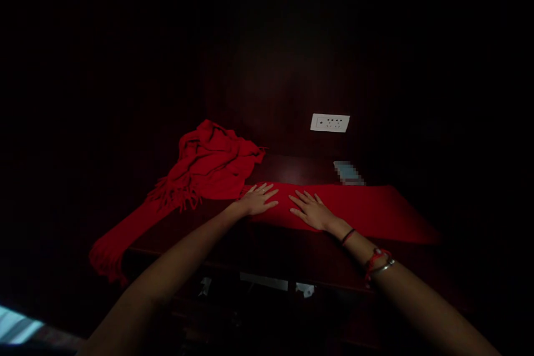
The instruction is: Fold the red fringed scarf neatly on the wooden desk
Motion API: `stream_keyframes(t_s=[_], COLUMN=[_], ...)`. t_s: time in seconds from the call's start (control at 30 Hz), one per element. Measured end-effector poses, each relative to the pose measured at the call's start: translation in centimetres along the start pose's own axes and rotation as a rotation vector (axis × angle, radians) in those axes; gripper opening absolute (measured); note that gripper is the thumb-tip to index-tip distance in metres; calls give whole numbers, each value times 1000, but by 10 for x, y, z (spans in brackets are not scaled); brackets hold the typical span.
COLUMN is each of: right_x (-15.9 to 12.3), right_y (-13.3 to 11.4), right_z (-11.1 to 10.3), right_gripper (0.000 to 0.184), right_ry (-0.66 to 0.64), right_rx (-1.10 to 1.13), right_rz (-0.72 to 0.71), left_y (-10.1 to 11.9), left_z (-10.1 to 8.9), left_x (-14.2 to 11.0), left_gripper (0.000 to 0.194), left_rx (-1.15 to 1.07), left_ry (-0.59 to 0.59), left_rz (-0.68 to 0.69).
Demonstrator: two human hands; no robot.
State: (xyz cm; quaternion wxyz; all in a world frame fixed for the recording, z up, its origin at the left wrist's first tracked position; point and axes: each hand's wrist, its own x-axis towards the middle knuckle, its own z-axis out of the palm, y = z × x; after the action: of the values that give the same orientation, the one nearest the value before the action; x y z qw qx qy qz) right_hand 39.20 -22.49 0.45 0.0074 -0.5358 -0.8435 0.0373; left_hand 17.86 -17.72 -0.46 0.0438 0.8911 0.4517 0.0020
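With fingers spread wide, a person's left hand (258, 201) and right hand (314, 213) rest palm-down on a flat length of red cloth (375, 208) laid across a dark tabletop (287, 167), the grip of each released and nothing pinched. The open palms, side by side towards the strip's left portion, appear to spread their contact so that the fabric lies level without being bunched, while the tabletop supports the stretch running off to the right. Beside the left hand, a rumpled red heap (217, 161) sits with its fringe showing, and a fringed red end (110, 256) drapes over the tabletop's edge, probably hanging by its own weight. A blue-grey item (349, 172), blurred into blocks, lies just behind the strip, below a white socket panel (330, 123) on the wall, and cannot be identified. Deep shadow swallows the strip's far right end and most of the room; the palms hide the cloth beneath them, folds conceal the heap's underside, and whether heap and strip are one piece is unclear. Pale scraps (305, 289) below the tabletop's front edge are too dim to name, and both forearms are cut off by the frame
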Motion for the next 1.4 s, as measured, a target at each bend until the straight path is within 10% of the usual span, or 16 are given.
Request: stream_keyframes(t_s=[0.27,0.47,1.4], right_x=[-18,-24,-99], right_y=[37,44,135], right_z=[-8,-1,-17], right_gripper=[65,59,56], right_ry=[74,41,-39], right_rx=[51,-21,-102], right_rz=[192,216,599], left_y=[12,52,32], left_z=[-19,3,9], left_x=[9,41,38], left_gripper=[54,58,59], left_rx=[6,-38,-9], left_ry=[-18,55,21], left_rz=[-1,-21,-4])
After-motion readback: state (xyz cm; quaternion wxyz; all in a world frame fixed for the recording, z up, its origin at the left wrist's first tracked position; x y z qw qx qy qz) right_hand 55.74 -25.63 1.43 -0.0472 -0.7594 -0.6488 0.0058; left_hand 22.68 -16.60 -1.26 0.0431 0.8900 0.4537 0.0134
